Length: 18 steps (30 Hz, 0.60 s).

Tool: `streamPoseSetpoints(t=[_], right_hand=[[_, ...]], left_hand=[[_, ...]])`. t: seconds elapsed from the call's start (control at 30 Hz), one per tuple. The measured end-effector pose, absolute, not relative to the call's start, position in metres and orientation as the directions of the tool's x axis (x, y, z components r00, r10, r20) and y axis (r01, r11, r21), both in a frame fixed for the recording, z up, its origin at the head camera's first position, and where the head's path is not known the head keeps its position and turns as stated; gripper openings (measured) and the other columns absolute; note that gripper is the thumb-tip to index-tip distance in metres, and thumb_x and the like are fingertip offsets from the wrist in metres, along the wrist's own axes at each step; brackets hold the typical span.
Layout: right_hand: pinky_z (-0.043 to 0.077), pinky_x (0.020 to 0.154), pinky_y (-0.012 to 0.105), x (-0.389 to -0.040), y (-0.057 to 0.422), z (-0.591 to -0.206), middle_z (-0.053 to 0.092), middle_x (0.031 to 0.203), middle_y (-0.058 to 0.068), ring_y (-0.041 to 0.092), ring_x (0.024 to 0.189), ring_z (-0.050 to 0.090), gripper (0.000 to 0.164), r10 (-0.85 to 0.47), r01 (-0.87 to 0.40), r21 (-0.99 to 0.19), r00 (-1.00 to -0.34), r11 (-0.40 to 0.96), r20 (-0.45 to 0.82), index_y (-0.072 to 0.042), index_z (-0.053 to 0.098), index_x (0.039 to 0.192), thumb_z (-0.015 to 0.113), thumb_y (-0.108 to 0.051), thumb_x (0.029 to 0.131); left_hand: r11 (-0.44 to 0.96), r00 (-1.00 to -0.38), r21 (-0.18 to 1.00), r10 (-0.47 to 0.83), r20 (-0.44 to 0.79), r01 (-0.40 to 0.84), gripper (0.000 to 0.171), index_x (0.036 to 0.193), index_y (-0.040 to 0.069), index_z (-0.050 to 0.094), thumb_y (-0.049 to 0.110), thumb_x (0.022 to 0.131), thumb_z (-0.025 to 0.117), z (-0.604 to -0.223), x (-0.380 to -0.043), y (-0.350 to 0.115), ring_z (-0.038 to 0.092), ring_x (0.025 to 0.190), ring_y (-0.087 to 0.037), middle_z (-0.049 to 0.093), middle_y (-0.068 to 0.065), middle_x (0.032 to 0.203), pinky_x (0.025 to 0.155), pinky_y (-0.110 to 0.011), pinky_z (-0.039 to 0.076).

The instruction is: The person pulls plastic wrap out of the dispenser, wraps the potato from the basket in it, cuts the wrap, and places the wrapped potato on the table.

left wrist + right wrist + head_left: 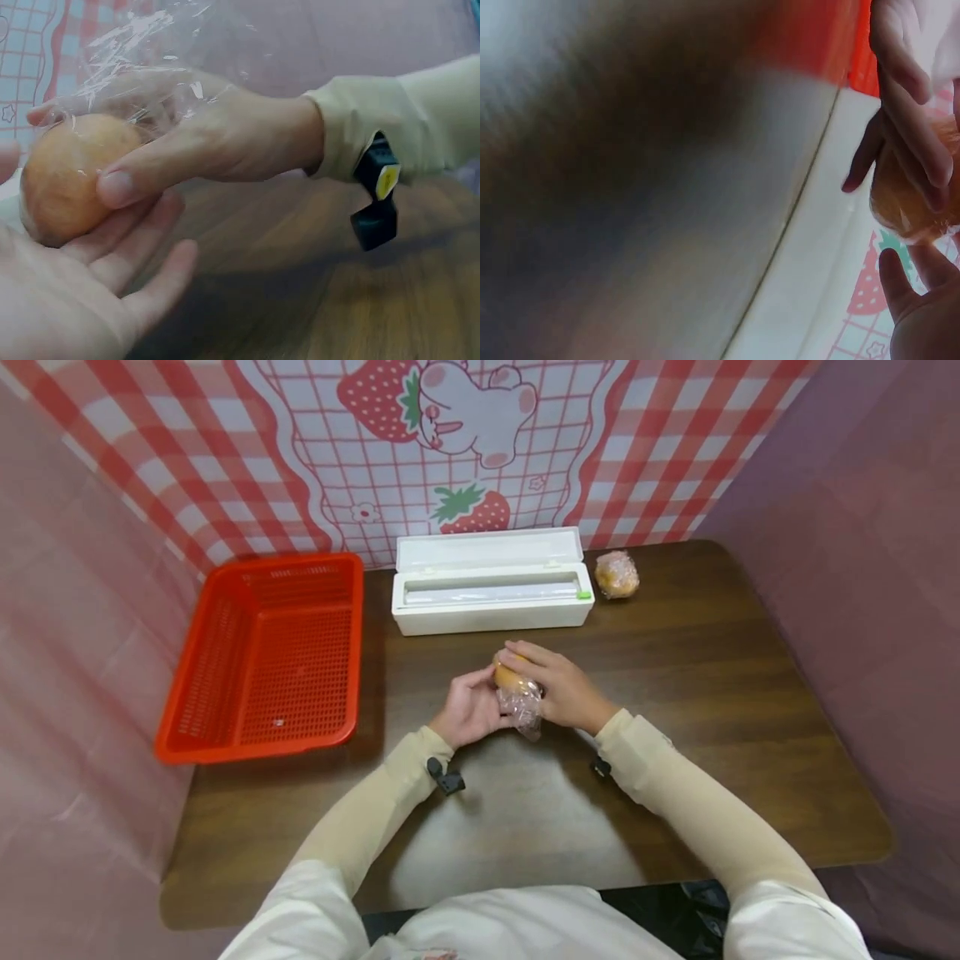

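Note:
A round yellow-orange fruit [508, 675] in clear plastic wrap [525, 708] is between my two hands, above the table's middle. My right hand [562, 687] grips it, the thumb pressed on its near side in the left wrist view, its other fingers mostly hidden behind. My left hand [471, 710] lies palm up, its nearly straight fingers under the fruit [67, 184]. Loose wrap [142, 45] stands out over the right hand in the left wrist view. At the right wrist view's edge, the fruit [904, 199] is partly covered by left-hand fingers. Its exact kind is unclear.
A white cling-film box [491, 617] with its lid raised stands behind my hands. Right of it sits another wrapped round piece [617, 575]. A red plastic basket [347, 677] with a tiny pale scrap inside stands at the left of the wooden table [735, 718].

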State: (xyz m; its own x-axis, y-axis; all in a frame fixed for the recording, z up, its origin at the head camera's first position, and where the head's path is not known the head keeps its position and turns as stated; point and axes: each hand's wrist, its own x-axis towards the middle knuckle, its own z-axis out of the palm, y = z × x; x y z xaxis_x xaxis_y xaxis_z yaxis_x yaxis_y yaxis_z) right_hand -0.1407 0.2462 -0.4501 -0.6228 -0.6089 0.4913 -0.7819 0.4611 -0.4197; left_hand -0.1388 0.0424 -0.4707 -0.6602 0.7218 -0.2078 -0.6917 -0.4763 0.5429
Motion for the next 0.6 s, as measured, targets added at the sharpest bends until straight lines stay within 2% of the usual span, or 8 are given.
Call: streamPoseSetpoints(t=[0.1,0.27,0.43,0.6], right_hand=[[0.033,0.113,0.056,-0.136,0.243,-0.453,0.045,0.150,0.023,0.047,0.137,0.041,0.068,-0.620,-0.803,-0.417,-0.595,0.426,0.511,-0.010,0.063,0.137,0.087,-0.015,0.074],[0.025,0.115,0.061,-0.127,0.230,-0.455,0.039,0.152,0.026,0.048,0.144,0.030,0.054,-0.605,-0.790,-0.475,-0.607,0.389,0.515,-0.012,0.073,0.124,0.086,-0.007,0.072],[0.020,0.117,0.060,-0.122,0.222,-0.458,0.035,0.156,0.024,0.049,0.146,0.023,0.038,-0.546,-0.759,-0.545,-0.643,0.358,0.537,-0.009,0.079,0.108,0.082,0.001,0.072],[0.024,0.118,0.054,-0.116,0.218,-0.464,0.045,0.151,0.022,0.044,0.146,0.027,0.025,-0.455,-0.724,-0.610,-0.684,0.323,0.570,-0.001,0.079,0.100,0.081,0.003,0.076]], left_hand=[[-0.425,-0.656,0.598,0.717,-0.235,-0.680,0.058,0.158,0.019,0.025,0.047,0.108,0.024,-0.469,-0.140,0.041,0.057,0.119,-0.033,0.048,-0.016,0.142,0.096,-0.050,0.049],[-0.383,-0.695,0.668,0.661,-0.284,-0.638,0.059,0.152,0.005,0.032,0.045,0.109,0.028,-0.463,-0.138,0.045,0.064,0.100,-0.019,0.060,-0.008,0.115,0.086,-0.033,0.055],[-0.356,-0.727,0.703,0.602,-0.331,-0.615,0.058,0.151,0.000,0.034,0.040,0.109,0.034,-0.457,-0.136,0.047,0.065,0.094,-0.017,0.061,-0.008,0.111,0.081,-0.029,0.056],[-0.334,-0.755,0.755,0.579,-0.308,-0.564,0.054,0.147,0.000,0.038,0.040,0.109,0.035,-0.458,-0.134,0.048,0.067,0.089,-0.018,0.062,-0.009,0.108,0.075,-0.030,0.058]])
